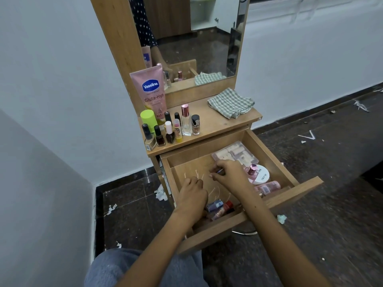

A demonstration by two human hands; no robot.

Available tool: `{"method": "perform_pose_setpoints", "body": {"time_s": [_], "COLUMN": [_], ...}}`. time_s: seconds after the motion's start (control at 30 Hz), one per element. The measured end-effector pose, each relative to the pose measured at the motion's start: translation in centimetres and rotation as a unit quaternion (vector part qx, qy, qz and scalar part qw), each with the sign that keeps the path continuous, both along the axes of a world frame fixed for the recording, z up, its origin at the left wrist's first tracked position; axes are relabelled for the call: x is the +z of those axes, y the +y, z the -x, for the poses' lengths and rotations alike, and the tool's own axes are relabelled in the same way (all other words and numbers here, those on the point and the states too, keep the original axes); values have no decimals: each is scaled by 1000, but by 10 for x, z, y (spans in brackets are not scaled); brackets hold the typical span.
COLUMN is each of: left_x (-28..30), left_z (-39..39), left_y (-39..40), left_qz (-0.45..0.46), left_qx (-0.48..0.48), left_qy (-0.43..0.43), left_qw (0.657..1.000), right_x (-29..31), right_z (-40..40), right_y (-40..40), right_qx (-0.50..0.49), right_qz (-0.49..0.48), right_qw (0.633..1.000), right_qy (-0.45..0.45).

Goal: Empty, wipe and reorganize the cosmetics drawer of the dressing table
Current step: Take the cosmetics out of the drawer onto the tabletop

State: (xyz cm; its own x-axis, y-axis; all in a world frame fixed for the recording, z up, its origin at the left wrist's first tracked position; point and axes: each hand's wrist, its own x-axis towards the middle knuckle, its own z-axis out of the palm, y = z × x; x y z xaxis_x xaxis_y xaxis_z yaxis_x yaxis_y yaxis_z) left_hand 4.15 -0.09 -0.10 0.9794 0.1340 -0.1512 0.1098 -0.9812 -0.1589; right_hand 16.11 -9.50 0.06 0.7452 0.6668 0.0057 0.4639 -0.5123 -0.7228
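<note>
Both hands work inside the open drawer [275,141], the right hand [228,172] pinching a thin stick, the left hand [192,191] curled, its grip hidden, likely gathering strays while bottles [172,129] wait at the bench's left edge, cloth [231,102] ready at its right.

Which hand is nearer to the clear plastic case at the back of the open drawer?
The right hand. It pinches a small item just in front of the clear plastic case, nearly touching its front edge. The left hand is lower left over the drawer floor, well short of the case.
</note>
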Motion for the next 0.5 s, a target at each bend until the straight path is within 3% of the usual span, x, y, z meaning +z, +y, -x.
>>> {"method": "perform_pose_setpoints", "body": {"time_s": [0.1,0.33,0.5], "left_x": [2,27,27], "left_z": [-1,-3,-6], "left_y": [4,27,29], "left_qz": [27,64,103], "left_qx": [12,62,73], "left_qy": [-20,-157,-268], "left_qw": [999,984,955], "right_x": [-2,-4,-1], "right_z": [0,1,2], "right_y": [0,2,3], "right_qx": [22,121,99], "right_qz": [32,94,26], "right_qw": [999,988,995], "right_qy": [2,-23,0]}}
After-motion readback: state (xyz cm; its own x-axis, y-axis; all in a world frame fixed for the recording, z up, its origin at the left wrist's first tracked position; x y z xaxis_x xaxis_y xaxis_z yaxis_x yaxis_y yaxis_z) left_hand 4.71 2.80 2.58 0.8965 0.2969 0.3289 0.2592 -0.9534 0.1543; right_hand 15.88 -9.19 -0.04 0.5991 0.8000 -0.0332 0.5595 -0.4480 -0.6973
